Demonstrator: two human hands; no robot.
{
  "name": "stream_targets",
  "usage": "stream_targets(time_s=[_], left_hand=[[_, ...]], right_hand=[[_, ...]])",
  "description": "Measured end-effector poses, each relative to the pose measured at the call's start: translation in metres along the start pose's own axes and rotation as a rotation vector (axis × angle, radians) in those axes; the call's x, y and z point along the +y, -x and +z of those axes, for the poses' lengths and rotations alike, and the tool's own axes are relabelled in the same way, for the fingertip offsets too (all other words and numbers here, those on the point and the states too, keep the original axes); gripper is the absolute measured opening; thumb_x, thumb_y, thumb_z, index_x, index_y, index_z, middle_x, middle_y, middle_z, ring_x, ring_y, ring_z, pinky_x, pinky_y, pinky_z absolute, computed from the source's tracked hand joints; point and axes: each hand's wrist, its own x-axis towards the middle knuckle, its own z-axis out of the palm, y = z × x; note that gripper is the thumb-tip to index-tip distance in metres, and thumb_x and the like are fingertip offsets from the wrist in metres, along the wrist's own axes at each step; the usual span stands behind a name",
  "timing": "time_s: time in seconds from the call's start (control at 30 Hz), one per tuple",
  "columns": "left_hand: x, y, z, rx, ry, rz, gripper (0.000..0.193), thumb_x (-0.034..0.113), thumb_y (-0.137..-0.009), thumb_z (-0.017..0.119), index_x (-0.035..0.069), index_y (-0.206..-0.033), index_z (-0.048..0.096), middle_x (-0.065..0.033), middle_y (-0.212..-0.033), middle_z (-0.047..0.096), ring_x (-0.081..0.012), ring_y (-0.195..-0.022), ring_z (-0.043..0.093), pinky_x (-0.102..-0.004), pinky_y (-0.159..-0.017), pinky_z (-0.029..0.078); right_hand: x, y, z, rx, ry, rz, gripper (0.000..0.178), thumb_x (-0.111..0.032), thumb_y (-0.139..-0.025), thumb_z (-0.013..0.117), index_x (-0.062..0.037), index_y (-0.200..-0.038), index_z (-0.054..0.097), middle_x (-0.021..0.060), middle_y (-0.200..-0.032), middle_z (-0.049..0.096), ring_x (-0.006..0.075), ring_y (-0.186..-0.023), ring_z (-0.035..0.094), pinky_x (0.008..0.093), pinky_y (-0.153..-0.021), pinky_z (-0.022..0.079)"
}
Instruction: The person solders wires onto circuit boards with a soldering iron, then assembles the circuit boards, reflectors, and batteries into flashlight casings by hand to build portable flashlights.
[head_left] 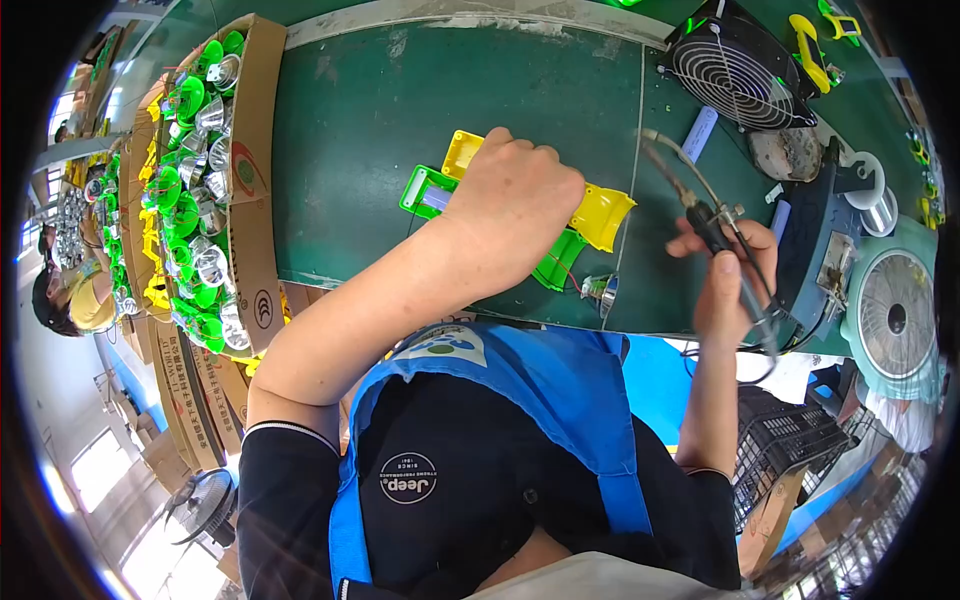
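Note:
My left hand (515, 205) is closed over a yellow plastic casing half (603, 217), which shows on both sides of it; the fingertips are hidden. Below lies a green casing half (560, 262), and its far end (425, 192) holds a lilac cylindrical cell. A silver reflector cup (600, 290) with a red wire sits at the green part's near right end. My right hand (735, 275) grips a soldering iron (708, 226) by its dark handle, its tip up and leftward, apart from the casing. A thin metal tube runs along the iron.
On the left stands a cardboard box (258, 190) full of green and silver lamp heads. A black fan (735, 65), a loose lilac cell (702, 134), a pale block (786, 154) and a wire spool (880, 212) are at right. A round pale-green fan (895, 310) stands beyond the edge.

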Motion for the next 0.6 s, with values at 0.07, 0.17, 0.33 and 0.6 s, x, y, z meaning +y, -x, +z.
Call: stream_targets(time_s=[0.07, 0.17, 0.33, 0.6], left_hand=[[-0.001, 0.000, 0.000, 0.023, -0.015, -0.002, 0.014, 0.003, -0.071, 0.061, 0.002, -0.084, 0.065, -0.0129, -0.079, 0.063, -0.0297, -0.080, 0.063, -0.0384, -0.077, 0.045], [0.000, -0.001, 0.000, 0.045, -0.010, -0.008, 0.012, 0.005, -0.073, 0.060, 0.002, -0.083, 0.066, -0.0122, -0.078, 0.063, -0.0291, -0.080, 0.064, -0.0382, -0.076, 0.045], [0.001, 0.001, 0.002, 0.033, -0.004, 0.004, 0.011, 0.006, -0.074, 0.059, 0.002, -0.083, 0.066, -0.0125, -0.078, 0.063, -0.0293, -0.079, 0.064, -0.0387, -0.075, 0.045], [-0.013, 0.023, 0.002, 0.028, -0.012, -0.025, 0.007, 0.011, -0.079, 0.061, 0.005, -0.079, 0.065, -0.0093, -0.077, 0.062, -0.0284, -0.077, 0.062, -0.0396, -0.072, 0.045]], right_hand=[[0.008, 0.006, 0.023, 0.037, -0.032, -0.018, 0.039, -0.027, -0.092, 0.061, -0.0031, -0.114, 0.040, 0.0201, -0.093, 0.067, 0.0262, -0.090, 0.067, 0.0390, -0.090, 0.047], [0.015, 0.010, 0.049, -0.026, 0.031, -0.052, 0.034, -0.018, -0.093, 0.060, -0.0009, -0.114, 0.040, 0.0192, -0.103, 0.062, 0.0233, -0.091, 0.067, 0.0361, -0.086, 0.050], [0.025, 0.019, 0.058, -0.031, 0.074, -0.069, 0.033, -0.014, -0.094, 0.059, 0.0019, -0.114, 0.039, 0.0164, -0.103, 0.057, 0.0218, -0.088, 0.067, 0.0312, -0.077, 0.053], [0.020, 0.020, 0.068, -0.030, 0.040, 0.007, 0.035, -0.026, -0.098, 0.051, 0.0006, -0.117, 0.037, 0.0162, -0.095, 0.059, 0.0248, -0.084, 0.066, 0.0415, -0.087, 0.050]])
